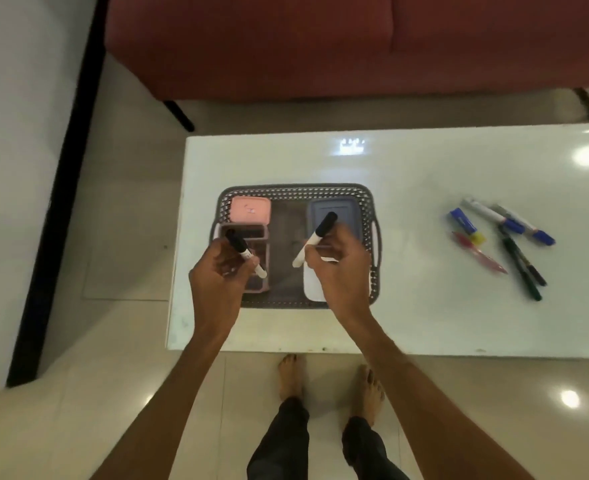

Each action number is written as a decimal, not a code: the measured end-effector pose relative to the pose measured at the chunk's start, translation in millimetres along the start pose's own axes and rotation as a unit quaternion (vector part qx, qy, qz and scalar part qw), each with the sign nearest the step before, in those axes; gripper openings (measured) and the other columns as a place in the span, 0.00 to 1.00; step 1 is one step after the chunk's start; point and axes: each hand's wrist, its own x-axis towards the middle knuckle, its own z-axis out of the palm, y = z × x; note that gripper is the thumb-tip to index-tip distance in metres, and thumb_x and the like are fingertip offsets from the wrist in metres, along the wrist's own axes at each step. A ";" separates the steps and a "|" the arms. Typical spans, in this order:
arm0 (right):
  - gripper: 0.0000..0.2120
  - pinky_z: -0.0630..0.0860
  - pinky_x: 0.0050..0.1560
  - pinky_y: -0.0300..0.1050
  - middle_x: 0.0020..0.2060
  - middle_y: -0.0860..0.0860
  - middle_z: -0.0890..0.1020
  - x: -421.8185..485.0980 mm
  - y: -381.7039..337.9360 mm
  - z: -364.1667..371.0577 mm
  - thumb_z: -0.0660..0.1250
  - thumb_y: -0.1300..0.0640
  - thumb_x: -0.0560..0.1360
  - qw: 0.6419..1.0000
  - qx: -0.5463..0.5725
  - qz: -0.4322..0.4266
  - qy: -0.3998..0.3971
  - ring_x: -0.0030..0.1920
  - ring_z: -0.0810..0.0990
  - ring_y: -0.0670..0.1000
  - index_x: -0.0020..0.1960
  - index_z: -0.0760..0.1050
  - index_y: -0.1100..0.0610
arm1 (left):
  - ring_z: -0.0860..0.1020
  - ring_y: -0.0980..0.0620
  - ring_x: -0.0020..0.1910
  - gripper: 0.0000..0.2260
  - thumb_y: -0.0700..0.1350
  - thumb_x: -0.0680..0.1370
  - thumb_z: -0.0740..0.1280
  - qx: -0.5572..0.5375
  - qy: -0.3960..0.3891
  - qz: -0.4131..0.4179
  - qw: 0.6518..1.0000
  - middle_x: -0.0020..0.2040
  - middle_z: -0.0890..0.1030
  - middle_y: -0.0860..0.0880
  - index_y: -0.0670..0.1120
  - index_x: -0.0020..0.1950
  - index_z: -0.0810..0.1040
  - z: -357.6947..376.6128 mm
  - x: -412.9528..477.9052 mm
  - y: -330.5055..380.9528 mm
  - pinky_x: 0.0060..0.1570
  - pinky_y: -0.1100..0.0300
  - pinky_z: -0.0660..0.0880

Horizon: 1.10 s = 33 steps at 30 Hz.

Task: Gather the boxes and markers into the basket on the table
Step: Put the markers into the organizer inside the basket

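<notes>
The left hand [220,275] has its fingers curled round a white-barrelled marker with a black cap [243,249], holding it over a mauve plastic box [255,226] at the left side of the dark grey perforated plastic basket [296,190]. A pink lidded box [251,210] lies just behind the mauve one. The right hand [341,271] pinches a second black-capped white marker [315,237] above a grey-blue lidded box [350,216] and a white box [312,289]. The basket sits on the glossy white desk [424,313]. Well to its right, a cluster of loose coloured markers [483,211] lies on the desk.
</notes>
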 end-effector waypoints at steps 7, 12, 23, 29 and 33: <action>0.10 0.82 0.50 0.41 0.45 0.48 0.87 -22.5 19.0 70.5 0.74 0.61 0.73 0.991 -0.084 -0.024 -0.104 0.45 0.86 0.44 0.53 0.80 0.57 | 0.84 0.45 0.48 0.09 0.37 0.73 0.75 -0.038 0.050 -0.044 0.997 0.46 0.85 0.48 0.44 0.50 0.79 -42.9 -1.5 -46.6 0.54 0.42 0.81; 0.11 0.83 0.49 0.42 0.45 0.44 0.86 -28.1 39.2 91.5 0.73 0.58 0.74 0.971 -0.198 -0.052 -0.125 0.44 0.84 0.44 0.56 0.80 0.52 | 0.84 0.51 0.48 0.09 0.36 0.74 0.74 -0.022 0.051 -0.052 0.997 0.46 0.85 0.50 0.42 0.52 0.80 -42.5 1.4 -60.3 0.56 0.49 0.81; 0.12 0.73 0.58 0.41 0.56 0.52 0.78 -29.2 70.2 105.3 0.73 0.59 0.73 0.913 -0.379 -0.097 -0.118 0.59 0.74 0.52 0.55 0.77 0.57 | 0.77 0.55 0.51 0.10 0.39 0.74 0.74 0.161 0.031 -0.024 0.986 0.52 0.83 0.50 0.48 0.53 0.80 -31.3 9.3 -94.9 0.55 0.62 0.75; 0.14 0.75 0.61 0.46 0.58 0.53 0.76 -27.4 75.4 107.1 0.72 0.56 0.74 0.908 -0.393 -0.081 -0.118 0.60 0.73 0.52 0.58 0.76 0.56 | 0.76 0.51 0.55 0.11 0.39 0.73 0.75 0.201 0.021 -0.031 0.979 0.55 0.83 0.47 0.45 0.55 0.81 -27.3 9.8 -95.9 0.58 0.61 0.72; 0.15 0.75 0.60 0.45 0.58 0.52 0.76 -28.3 73.6 101.9 0.73 0.55 0.74 0.920 -0.365 -0.065 -0.127 0.60 0.73 0.51 0.58 0.75 0.54 | 0.76 0.50 0.58 0.15 0.40 0.72 0.76 0.191 0.031 -0.037 0.980 0.57 0.82 0.48 0.46 0.57 0.80 -26.0 8.2 -93.8 0.62 0.51 0.76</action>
